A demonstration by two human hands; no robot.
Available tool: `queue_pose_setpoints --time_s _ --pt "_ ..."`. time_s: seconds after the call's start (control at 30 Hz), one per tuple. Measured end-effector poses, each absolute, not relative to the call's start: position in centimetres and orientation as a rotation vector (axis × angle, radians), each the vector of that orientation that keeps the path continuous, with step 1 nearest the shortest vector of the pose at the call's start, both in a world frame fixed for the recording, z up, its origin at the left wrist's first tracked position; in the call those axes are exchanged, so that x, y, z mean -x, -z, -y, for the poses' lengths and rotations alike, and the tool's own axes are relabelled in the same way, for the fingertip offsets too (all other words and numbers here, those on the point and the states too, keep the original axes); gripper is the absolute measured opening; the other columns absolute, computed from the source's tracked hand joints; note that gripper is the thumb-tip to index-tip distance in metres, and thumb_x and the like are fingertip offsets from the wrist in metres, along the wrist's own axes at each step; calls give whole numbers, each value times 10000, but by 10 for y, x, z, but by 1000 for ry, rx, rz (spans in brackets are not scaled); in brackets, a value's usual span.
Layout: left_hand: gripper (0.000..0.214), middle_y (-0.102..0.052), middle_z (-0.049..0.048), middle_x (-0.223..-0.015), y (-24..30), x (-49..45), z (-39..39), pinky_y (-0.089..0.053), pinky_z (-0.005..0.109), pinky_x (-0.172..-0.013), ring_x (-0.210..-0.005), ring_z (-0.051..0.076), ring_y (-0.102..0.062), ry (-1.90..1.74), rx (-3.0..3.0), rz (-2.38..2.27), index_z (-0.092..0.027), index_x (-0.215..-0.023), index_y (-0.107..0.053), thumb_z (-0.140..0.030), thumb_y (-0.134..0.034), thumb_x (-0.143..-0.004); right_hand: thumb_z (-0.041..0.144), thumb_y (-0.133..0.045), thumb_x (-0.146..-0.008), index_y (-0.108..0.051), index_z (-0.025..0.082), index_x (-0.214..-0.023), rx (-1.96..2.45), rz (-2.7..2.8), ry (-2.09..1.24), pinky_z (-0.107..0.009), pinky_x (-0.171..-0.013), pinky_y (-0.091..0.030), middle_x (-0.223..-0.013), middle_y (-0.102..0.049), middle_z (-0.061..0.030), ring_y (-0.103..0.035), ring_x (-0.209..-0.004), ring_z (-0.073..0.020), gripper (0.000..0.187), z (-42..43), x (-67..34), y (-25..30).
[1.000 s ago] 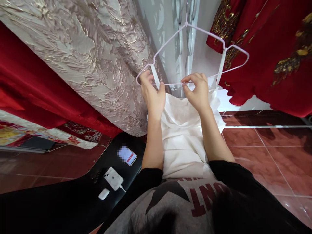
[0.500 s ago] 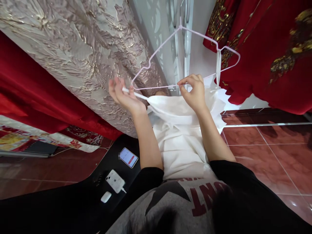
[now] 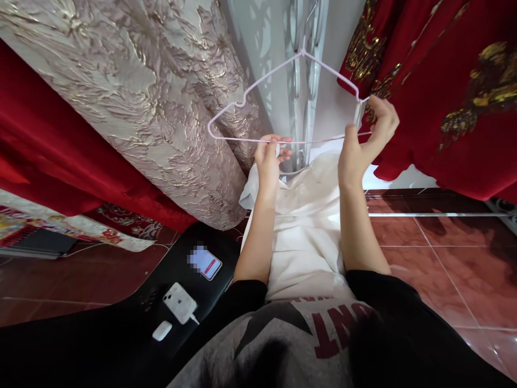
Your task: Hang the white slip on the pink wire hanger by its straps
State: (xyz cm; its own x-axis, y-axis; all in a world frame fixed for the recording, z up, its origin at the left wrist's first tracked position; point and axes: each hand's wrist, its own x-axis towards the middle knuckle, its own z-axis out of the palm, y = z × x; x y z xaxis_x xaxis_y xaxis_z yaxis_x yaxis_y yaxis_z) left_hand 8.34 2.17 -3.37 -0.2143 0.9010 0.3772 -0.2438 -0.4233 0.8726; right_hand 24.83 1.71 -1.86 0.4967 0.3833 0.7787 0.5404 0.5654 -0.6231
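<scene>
A pale pink clothes hanger hangs in front of me, its metal hook at the top edge. My left hand is closed at the hanger's lower bar, left of its middle, with a small white piece of fabric showing between the fingers. Around the hanger's right end curls my right hand, thumb and fingertips on either side of a white strap looped over the notch there. Below both hands a white garment drapes down over my front. Its left strap is mostly hidden.
Embossed pinkish fabric hangs at left, red gold-trimmed cloth at right. A black seat holds a lit phone, a white phone on a cable and a white case. Red tiles cover the floor.
My left hand has moved right, from the outstretched strap to the hanger's lower bar. My right hand has left that bar for the hanger's right end. The hanger has shifted slightly left.
</scene>
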Motion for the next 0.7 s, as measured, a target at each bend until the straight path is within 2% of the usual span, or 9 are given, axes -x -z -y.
queue_pose_setpoints --time_s 0.07,0.17,0.3,0.4,0.53,0.7 --pt "149 -691 15 -875 33 -82 -23 -493 235 -544 -562 119 -589 -1809 -1189 -914 -240 -862 -485 -240 -425 -998 207 -523 -838 -529 233 -1224 1041 1101 -23 -440 -978 -477 -1249 -562 -78 -576 -1170 -209 387 -24 -258 18" --pt "162 -681 1 -821 34 -82 -25 -436 233 -490 -486 111 -515 -1850 -1183 -920 -237 -844 -467 -199 -407 -989 203 -543 -822 -595 168 -1112 1033 1188 -277 -358 -852 -529 -989 -669 -60 -652 -907 -159 296 -25 -261 14" --pt "161 -674 12 -782 34 -83 -26 -382 233 -448 -447 105 -453 -1847 -1181 -847 -224 -831 -463 -147 -405 -960 221 -582 -813 -690 154 -919 1079 1234 -302 -313 -776 -541 -841 -682 -29 -643 -757 -121 166 -10 -264 0" --pt "184 -674 16 -760 35 -83 -27 -358 236 -428 -422 101 -413 -1829 -1171 -866 -222 -810 -463 -122 -396 -949 175 -585 -784 -719 140 -847 1122 1229 -363 -288 -623 -524 -686 -637 -4 -578 -599 -93 153 -1 -273 -14" --pt "192 -685 15 -786 36 -82 -27 -361 246 -428 -415 103 -397 -1798 -1162 -887 -228 -814 -476 -125 -398 -957 187 -650 -754 -695 147 -694 1158 1243 -407 -285 -535 -493 -547 -541 7 -499 -526 -83 85 7 -285 -26" --pt "190 -696 13 -821 37 -79 -26 -350 252 -438 -417 94 -393 -1827 -1173 -943 -224 -827 -492 -176 -420 -996 166 -612 -769 -672 169 -672 1190 1255 -478 -344 -577 -536 -570 -591 -13 -538 -517 -105 115 21 -286 -32"
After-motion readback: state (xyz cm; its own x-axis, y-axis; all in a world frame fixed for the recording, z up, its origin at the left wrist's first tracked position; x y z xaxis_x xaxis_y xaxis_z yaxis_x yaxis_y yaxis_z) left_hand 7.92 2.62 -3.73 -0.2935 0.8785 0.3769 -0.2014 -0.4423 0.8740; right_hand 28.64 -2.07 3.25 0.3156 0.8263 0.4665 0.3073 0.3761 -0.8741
